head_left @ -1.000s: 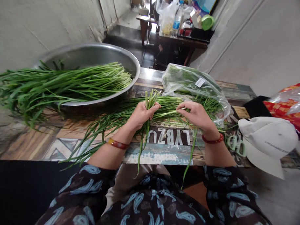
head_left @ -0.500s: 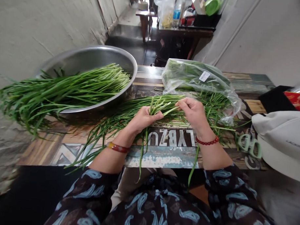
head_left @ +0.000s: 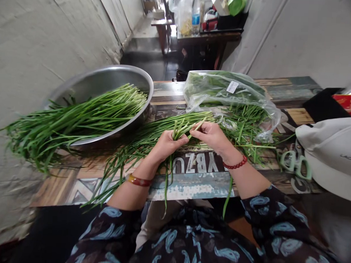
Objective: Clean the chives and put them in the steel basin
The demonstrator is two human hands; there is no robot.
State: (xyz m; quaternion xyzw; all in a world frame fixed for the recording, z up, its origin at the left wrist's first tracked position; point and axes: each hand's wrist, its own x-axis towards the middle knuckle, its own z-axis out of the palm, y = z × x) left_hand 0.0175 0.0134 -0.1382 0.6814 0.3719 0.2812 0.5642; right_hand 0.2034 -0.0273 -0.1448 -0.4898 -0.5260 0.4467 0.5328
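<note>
Green chive stems (head_left: 146, 136) lie bunched on the printed tabletop (head_left: 190, 187), clenched mid-length in the left hand (head_left: 166, 146); right hand (head_left: 211, 138) pinches one stalk; forearms angle inward; risk: a loose grip could let stalks slide out, and the ends hanging past the table edge could drag the bunch off.

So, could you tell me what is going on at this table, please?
A person at a printed wooden table is holding a bunch of long green chives in their left hand, while their right hand pinches stems at the top of the bunch. More chives lie in and over the rim of a steel basin. Beyond the hands is a clear plastic bag of greens, and to the right are green-handled scissors beside a white cap.
</note>
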